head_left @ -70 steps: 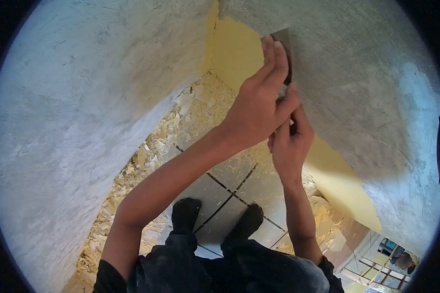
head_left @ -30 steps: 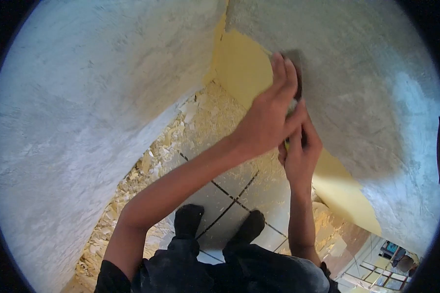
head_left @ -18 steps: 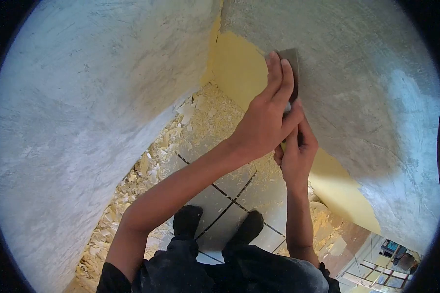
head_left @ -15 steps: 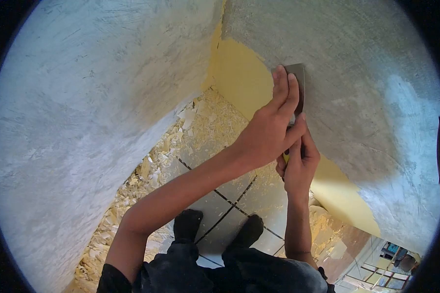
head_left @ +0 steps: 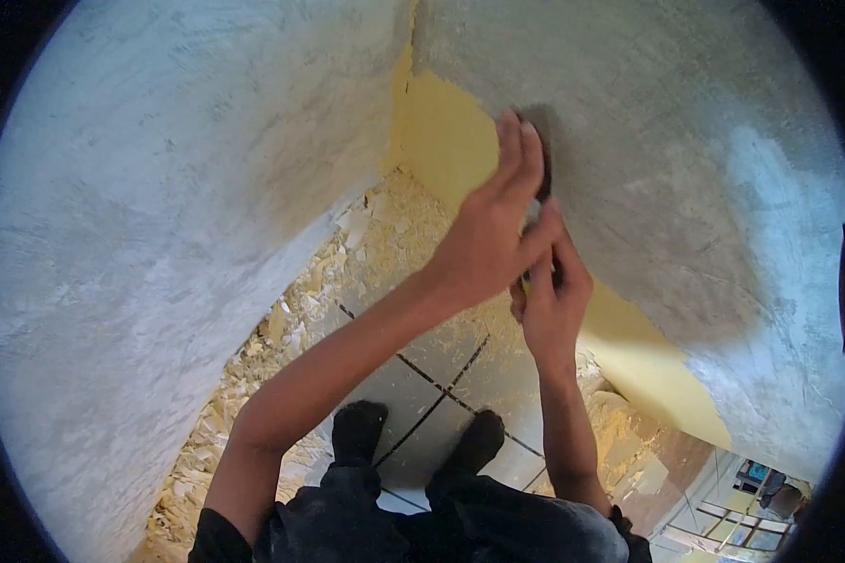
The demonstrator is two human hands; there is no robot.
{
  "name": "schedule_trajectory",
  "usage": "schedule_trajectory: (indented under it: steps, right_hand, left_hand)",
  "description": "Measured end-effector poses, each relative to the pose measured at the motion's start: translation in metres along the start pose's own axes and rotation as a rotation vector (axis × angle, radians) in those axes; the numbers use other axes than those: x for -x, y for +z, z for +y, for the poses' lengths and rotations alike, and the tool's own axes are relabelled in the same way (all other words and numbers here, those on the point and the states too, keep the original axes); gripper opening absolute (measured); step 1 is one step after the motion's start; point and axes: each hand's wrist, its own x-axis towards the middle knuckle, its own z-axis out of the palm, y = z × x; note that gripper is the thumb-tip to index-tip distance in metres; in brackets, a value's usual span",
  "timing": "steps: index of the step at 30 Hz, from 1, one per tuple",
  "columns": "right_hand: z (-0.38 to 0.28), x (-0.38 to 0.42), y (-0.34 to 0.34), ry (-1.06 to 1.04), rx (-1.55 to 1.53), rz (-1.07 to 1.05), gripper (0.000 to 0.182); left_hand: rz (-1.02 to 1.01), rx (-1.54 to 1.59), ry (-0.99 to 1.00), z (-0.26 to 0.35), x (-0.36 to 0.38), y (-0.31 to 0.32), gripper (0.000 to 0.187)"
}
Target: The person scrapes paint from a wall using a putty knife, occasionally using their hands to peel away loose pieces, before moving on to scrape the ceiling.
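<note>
My right hand [head_left: 554, 314] is closed around the handle of a scraper, most of which is hidden by the fingers. The dark, broad blade of the scraper [head_left: 545, 155] lies against the grey wall [head_left: 657, 169], beside the edge of a yellow painted patch [head_left: 441, 127]. My left hand [head_left: 483, 235] reaches across from the left, its fingers stretched out and lying along the blade. Its thumb side overlaps my right hand. Motion blurs the fingertips and the blade a little.
Another bare wall [head_left: 188, 169] meets this one in a corner ahead. Yellow and white paint flakes [head_left: 300, 291] cover the tiled floor [head_left: 422, 366] along the walls. My dark-covered feet [head_left: 360, 427] stand on the tiles. More yellow paint [head_left: 648, 361] remains low on the right wall.
Both hands and the scraper have shifted left and slightly up along the wall, towards the corner. Their hold on the tool looks the same.
</note>
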Motion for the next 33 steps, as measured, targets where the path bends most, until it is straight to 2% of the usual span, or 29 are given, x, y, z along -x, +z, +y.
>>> schedule_trajectory:
  steps: [4, 7, 10, 14, 15, 19, 21, 25, 27, 28, 30, 33]
  right_hand:
    - [0.006, -0.009, 0.004, 0.001, 0.010, 0.003, 0.037]
    - [0.008, -0.002, 0.000, -0.029, 0.011, -0.003, 0.037]
    - [0.002, -0.005, -0.003, -0.037, 0.013, 0.013, 0.038]
    - [0.002, -0.011, 0.009, 0.083, 0.082, -0.040, 0.038]
    - [0.007, -0.010, 0.010, -0.047, 0.024, -0.014, 0.037]
    - [0.003, -0.008, 0.004, 0.036, 0.016, 0.008, 0.036]
    - [0.015, -0.025, 0.012, -0.130, 0.076, -0.025, 0.037]
    - [0.005, -0.010, 0.014, -0.144, 0.098, -0.017, 0.037]
    - [-0.008, -0.001, 0.006, 0.149, -0.025, 0.009, 0.037]
    - [-0.002, -0.006, 0.010, 0.160, -0.022, 0.003, 0.037]
    - [0.016, -0.016, 0.013, -0.101, 0.143, -0.024, 0.037]
    - [0.019, -0.005, 0.007, -0.159, 0.169, 0.021, 0.037]
  left_hand:
    - [-0.010, -0.020, -0.002, -0.003, -0.001, -0.001, 0.066]
    - [0.057, 0.040, -0.036, -0.004, -0.005, -0.005, 0.065]
    - [-0.046, -0.011, 0.016, -0.002, -0.006, -0.006, 0.065]
    - [0.061, -0.024, -0.019, -0.009, 0.000, -0.001, 0.064]
    - [0.091, -0.014, -0.027, -0.010, -0.003, -0.003, 0.066]
    - [-0.019, -0.053, -0.025, -0.004, -0.006, -0.007, 0.065]
    - [0.107, -0.070, -0.021, -0.014, -0.012, -0.007, 0.066]
    - [0.095, 0.063, -0.055, -0.010, -0.005, -0.013, 0.067]
    - [-0.029, -0.122, 0.034, -0.005, -0.005, -0.012, 0.067]
    - [-0.031, -0.122, 0.021, -0.008, -0.006, -0.013, 0.067]
    - [0.067, 0.024, -0.057, -0.012, -0.007, -0.009, 0.067]
    - [0.020, 0.068, -0.035, -0.008, 0.001, -0.009, 0.067]
